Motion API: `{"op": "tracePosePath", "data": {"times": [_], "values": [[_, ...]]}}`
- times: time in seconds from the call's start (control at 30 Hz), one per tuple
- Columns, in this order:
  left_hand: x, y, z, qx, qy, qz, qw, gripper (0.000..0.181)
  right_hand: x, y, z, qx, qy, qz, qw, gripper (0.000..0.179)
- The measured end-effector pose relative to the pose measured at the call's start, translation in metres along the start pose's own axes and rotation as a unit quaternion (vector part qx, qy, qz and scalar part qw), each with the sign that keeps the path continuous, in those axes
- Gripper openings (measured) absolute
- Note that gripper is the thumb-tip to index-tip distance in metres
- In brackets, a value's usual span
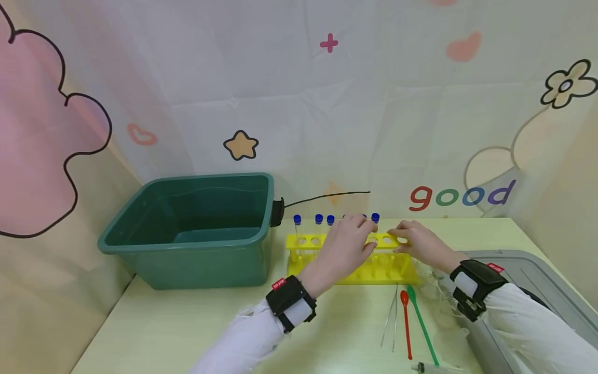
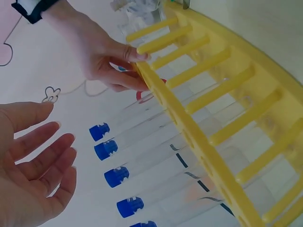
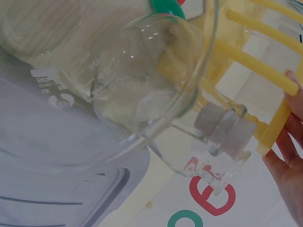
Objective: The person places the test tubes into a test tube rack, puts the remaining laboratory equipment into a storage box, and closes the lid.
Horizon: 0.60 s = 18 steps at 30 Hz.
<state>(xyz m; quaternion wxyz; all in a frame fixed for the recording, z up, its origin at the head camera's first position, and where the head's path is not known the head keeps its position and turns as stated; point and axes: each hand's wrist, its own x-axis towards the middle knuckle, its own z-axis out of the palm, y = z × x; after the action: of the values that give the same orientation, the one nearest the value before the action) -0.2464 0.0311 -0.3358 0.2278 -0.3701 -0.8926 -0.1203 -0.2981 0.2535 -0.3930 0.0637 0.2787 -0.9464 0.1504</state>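
A yellow test tube rack (image 1: 397, 266) stands on the table, holding several clear test tubes with blue caps (image 1: 319, 218). My right hand (image 1: 420, 243) grips the right end of the rack's top rail; the left wrist view shows thumb and fingers around that end. My left hand (image 1: 343, 244) is over the rack's middle in the head view, hiding part of it and some of the tubes. Seen from the left wrist, the left hand (image 2: 35, 165) has loosely bent, spread fingers with nothing between them, apart from the blue caps (image 2: 117, 176).
Left of the rack stands a deep green bin (image 1: 187, 265). Glass flasks (image 3: 142, 85) are beside the rack's right end, near a grey tray (image 1: 495, 259). In front lie tweezers (image 1: 395, 311), a red spoon (image 1: 406, 322), a green spoon (image 1: 422, 324) and a syringe (image 1: 434, 369).
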Motion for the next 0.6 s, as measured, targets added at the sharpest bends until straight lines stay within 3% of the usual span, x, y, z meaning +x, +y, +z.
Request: {"op": "tracePosePath", "data": {"times": [0.17, 0.3, 0.43, 0.6], "values": [[-0.028, -0.003, -0.001, -0.018, 0.001, -0.013, 0.9998, 0.021, 0.001, 0.0, 0.0, -0.006, -0.011, 0.015, 0.9998, 0.039], [-0.049, -0.014, 0.002, -0.025, -0.017, -0.071, 0.997, 0.02, 0.001, 0.0, 0.0, -0.007, -0.018, 0.017, 0.9997, 0.04], [-0.07, -0.028, 0.007, -0.02, -0.036, -0.138, 0.9895, 0.023, 0.002, 0.001, 0.001, -0.008, -0.018, 0.013, 0.9997, 0.039], [-0.086, -0.043, 0.013, 0.017, -0.054, -0.18, 0.9821, 0.027, 0.003, -0.001, 0.001, -0.012, -0.016, 0.011, 0.9997, 0.039]]}}
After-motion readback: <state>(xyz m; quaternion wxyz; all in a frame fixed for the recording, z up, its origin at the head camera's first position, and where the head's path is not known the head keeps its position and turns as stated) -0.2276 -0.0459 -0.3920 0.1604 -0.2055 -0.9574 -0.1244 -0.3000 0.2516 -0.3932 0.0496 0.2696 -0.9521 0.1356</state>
